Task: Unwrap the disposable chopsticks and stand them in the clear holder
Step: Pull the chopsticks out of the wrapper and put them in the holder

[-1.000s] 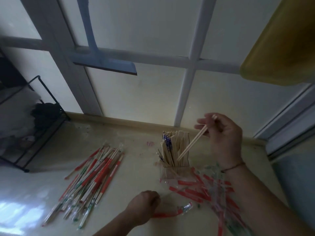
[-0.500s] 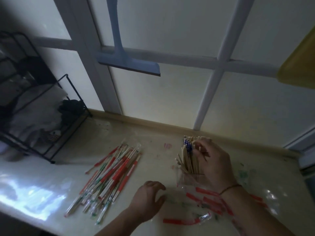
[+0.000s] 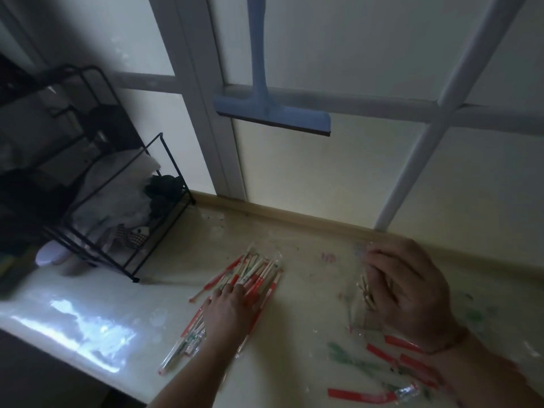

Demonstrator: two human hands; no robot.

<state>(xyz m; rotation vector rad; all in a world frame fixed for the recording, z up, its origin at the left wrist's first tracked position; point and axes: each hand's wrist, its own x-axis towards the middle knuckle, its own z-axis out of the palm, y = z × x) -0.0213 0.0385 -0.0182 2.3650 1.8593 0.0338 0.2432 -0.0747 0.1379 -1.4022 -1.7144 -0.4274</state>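
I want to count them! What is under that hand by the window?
Under the right hand a few bare wooden chopsticks peek out, standing in the clear plastic holder. The hand covers the rest, so they cannot be counted.

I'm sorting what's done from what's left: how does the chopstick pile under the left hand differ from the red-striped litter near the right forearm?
The wrapped chopsticks still show wooden sticks inside their sleeves; the empty wrappers look flat, with no sticks. The wrapped ones lie bunched, roughly parallel, under the left hand; the wrappers lie scattered at odd angles in front of the right hand. Both share clear plastic with red bands and lie on the pale counter.
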